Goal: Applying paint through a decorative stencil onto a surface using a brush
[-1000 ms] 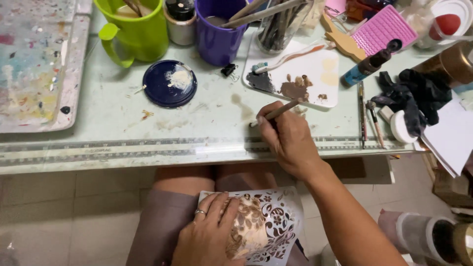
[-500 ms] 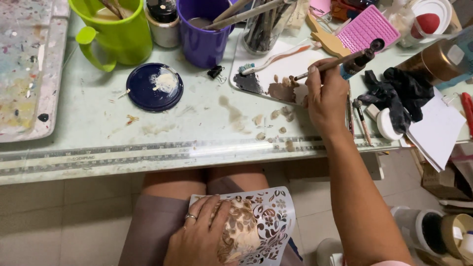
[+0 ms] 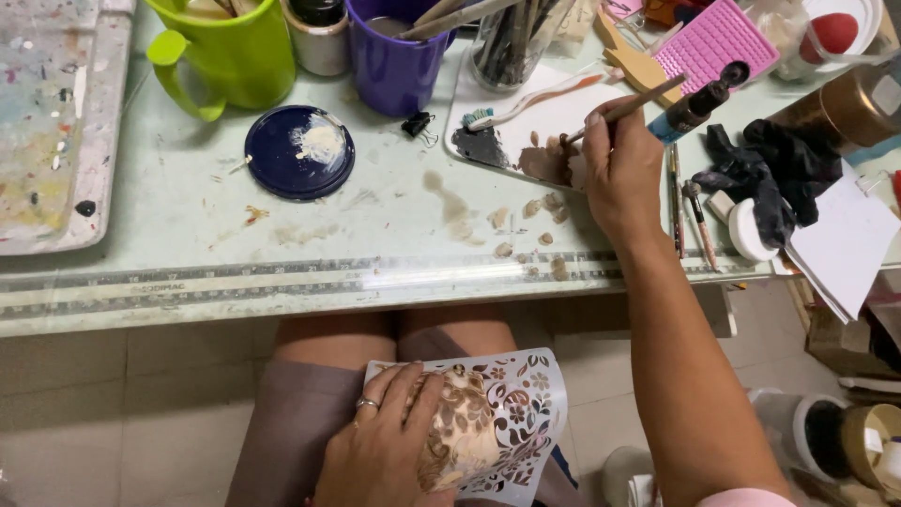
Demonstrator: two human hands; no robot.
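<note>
Two hands busy, right hand (image 3: pixel 621 169) gripping brush (image 3: pixel 627 110), tip hidden, left hand (image 3: pixel 385 451) pressing stencil (image 3: pixel 511 418)

Layout of the worktable and lap, head view.
Palette (image 3: pixel 526 122) at 1 o'clock under the right hand (image 3: pixel 619 174); jar lid (image 3: pixel 298 152) at 11 o'clock before the mug (image 3: pixel 225 52); stencil (image 3: pixel 497 418) at 6 o'clock, on the lap, under the left hand (image 3: pixel 385 451).

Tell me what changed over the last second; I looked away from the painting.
The right hand carried its thin brush from the table's front edge up to the white palette. The left hand stayed pressing the white floral stencil on the lap.
</note>
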